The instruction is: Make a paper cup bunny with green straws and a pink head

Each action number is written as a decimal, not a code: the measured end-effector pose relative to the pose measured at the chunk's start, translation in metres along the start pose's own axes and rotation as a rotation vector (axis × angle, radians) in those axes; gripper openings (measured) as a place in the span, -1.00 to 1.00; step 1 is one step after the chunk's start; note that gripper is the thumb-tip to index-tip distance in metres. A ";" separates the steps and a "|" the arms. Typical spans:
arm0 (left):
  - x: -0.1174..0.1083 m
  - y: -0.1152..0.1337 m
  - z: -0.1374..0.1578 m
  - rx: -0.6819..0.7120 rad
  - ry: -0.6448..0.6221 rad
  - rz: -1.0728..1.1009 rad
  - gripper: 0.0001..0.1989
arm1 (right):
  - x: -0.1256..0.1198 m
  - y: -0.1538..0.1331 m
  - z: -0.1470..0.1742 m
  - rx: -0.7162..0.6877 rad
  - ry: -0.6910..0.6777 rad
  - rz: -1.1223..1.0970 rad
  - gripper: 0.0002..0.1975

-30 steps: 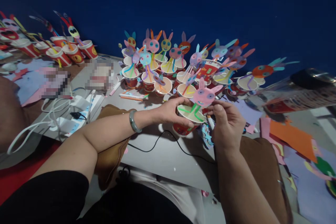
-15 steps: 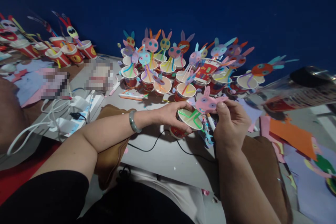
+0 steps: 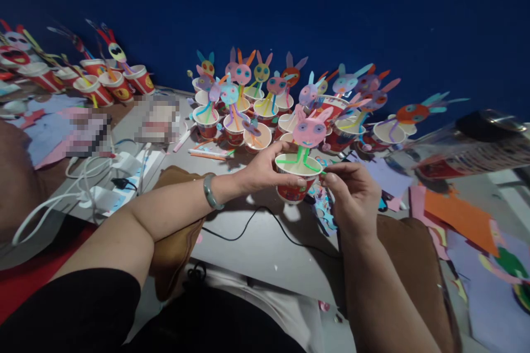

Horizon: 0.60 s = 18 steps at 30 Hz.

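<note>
My left hand point(image 3: 265, 170) is wrapped round a red patterned paper cup point(image 3: 293, 194), held upright just above the table. A pink paper rabbit head point(image 3: 309, 132) with blue eyes and a smile stands over the cup's mouth on green straws point(image 3: 302, 155), bent inside the cup. At the cup's right rim, the thumb and fingers of my right hand point(image 3: 356, 192) pinch the end of a green straw that pokes out past the rim. The fingers partly hide that end.
Behind stand several similar cups with coloured paper rabbits point(image 3: 260, 73). Red cups with figures point(image 3: 138, 78) are at far left, near a power strip with white cables point(image 3: 124, 161). A clear container point(image 3: 467, 146) lies at right beside orange paper point(image 3: 464, 212). A black cable point(image 3: 232, 239) crosses the table.
My right hand has let go of the rabbit head's ear and moved down to the straw end at the cup's rim. The head now stands upright, facing me, and the cup is less tilted.
</note>
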<state>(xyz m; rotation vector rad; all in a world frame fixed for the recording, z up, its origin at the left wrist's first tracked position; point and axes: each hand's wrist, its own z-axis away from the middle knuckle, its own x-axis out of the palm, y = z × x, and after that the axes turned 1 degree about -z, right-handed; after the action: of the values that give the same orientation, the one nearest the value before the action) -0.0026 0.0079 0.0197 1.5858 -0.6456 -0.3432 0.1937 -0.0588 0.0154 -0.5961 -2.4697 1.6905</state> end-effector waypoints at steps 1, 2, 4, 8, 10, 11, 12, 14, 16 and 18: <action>0.000 -0.001 0.000 0.005 -0.010 0.005 -0.21 | 0.000 -0.001 0.001 -0.009 -0.007 0.014 -0.76; 0.000 -0.001 0.000 0.010 -0.018 0.010 -0.21 | 0.001 -0.002 0.001 -0.016 -0.013 0.025 -0.78; 0.000 -0.002 0.000 0.020 -0.023 0.015 -0.22 | 0.002 -0.005 0.002 -0.024 -0.025 0.042 -0.82; 0.002 -0.002 -0.001 0.057 -0.028 0.040 -0.24 | 0.004 -0.006 0.004 -0.039 -0.016 0.074 -0.82; 0.003 -0.003 -0.001 0.062 -0.036 0.069 -0.20 | 0.004 -0.005 0.004 -0.054 0.016 0.084 -0.81; 0.003 -0.003 -0.001 0.051 -0.034 0.087 -0.16 | 0.005 -0.004 0.004 -0.067 0.040 0.087 -0.81; 0.004 -0.004 -0.001 0.035 -0.028 0.106 -0.12 | 0.005 -0.003 0.004 -0.080 0.066 0.086 -0.81; 0.004 -0.005 -0.001 0.011 -0.004 0.149 -0.06 | 0.005 -0.001 0.003 -0.105 0.120 0.067 -0.81; 0.003 -0.005 -0.002 0.008 0.027 0.186 -0.11 | 0.004 -0.001 0.002 -0.116 0.174 0.035 -0.81; 0.002 -0.006 -0.003 0.010 0.065 0.206 -0.31 | 0.003 -0.001 0.000 -0.118 0.223 0.017 -0.82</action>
<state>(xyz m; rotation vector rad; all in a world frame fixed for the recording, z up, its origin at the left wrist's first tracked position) 0.0019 0.0091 0.0146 1.5176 -0.7538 -0.1356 0.1904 -0.0578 0.0153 -0.7734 -2.4222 1.4042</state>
